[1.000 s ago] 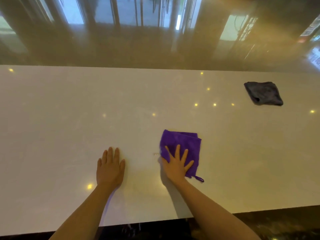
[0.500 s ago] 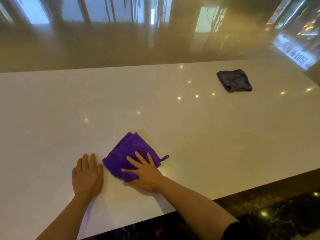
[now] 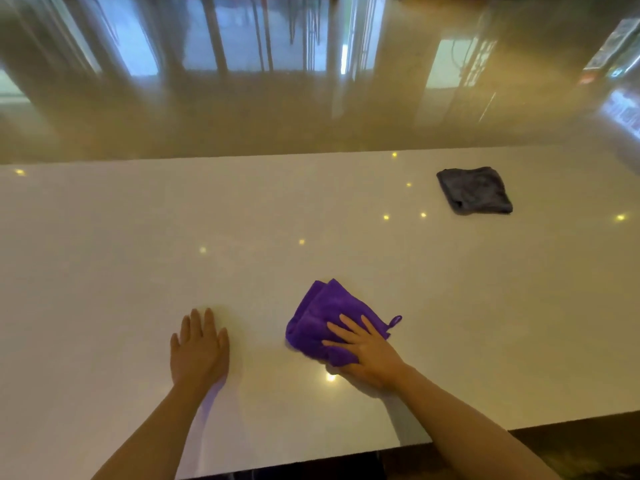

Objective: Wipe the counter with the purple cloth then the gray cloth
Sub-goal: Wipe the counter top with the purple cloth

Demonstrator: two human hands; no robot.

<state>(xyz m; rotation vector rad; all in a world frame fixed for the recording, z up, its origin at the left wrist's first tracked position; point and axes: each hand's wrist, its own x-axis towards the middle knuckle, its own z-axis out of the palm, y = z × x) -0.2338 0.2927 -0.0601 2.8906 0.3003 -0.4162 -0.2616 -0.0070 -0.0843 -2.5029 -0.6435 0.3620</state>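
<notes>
A folded purple cloth (image 3: pixel 325 313) lies on the white counter (image 3: pixel 138 237) near its front edge. My right hand (image 3: pixel 367 351) presses flat on the cloth's near right part, fingers spread, covering that corner. My left hand (image 3: pixel 199 348) rests flat on the bare counter to the left of the cloth, a short gap away, holding nothing. A folded gray cloth (image 3: pixel 474 190) lies alone at the far right of the counter, well beyond both hands.
The counter's front edge (image 3: pixel 311 459) runs just below my forearms, with dark floor beneath it. Beyond the far edge is a glossy brown floor (image 3: pixel 311 109) with window reflections. Small light spots reflect on the counter top.
My right hand slid the purple cloth left until it touched my left hand, then back to the right, opening a gap. My left hand stayed flat on the counter.
</notes>
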